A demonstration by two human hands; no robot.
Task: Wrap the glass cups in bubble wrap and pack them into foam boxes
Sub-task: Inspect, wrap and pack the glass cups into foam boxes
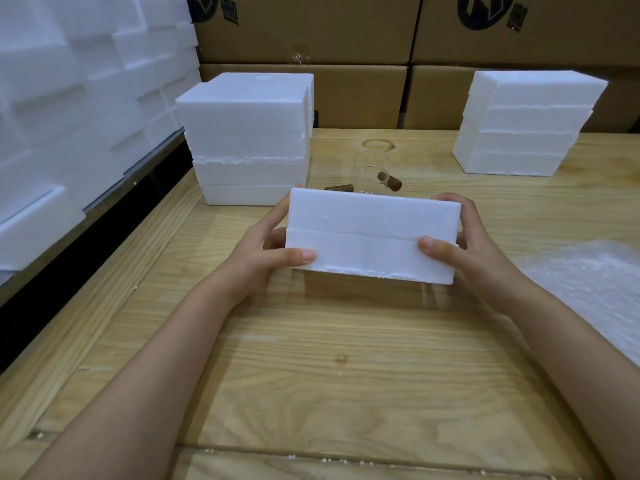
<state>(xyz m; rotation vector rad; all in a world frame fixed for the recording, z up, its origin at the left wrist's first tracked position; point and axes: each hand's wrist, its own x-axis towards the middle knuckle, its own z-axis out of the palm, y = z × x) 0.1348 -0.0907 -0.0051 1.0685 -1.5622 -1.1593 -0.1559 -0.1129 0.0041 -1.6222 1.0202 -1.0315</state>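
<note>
Both hands hold one foam box by its short ends. The left hand has its thumb across the near face and its fingers curled behind. The right hand mirrors it at the other end. The box's long axis runs left to right, and the seam between its two halves follows that same line, so the halves should part near-to-far rather than sideways. A shadow below suggests the box is lifted just clear of the table. The glass cup stands unwrapped directly beyond the box, on its far side and about midway between the hands, so neither hand is clearly closer. Two brown stoppers lie beside the cup; whether they touch it I cannot tell. The bubble wrap lies at the right edge, near the right forearm and well apart from the left hand. That probably leaves the wrap to the right hand, once the box is set down. Stacks of foam boxes stand far left and far right.
</note>
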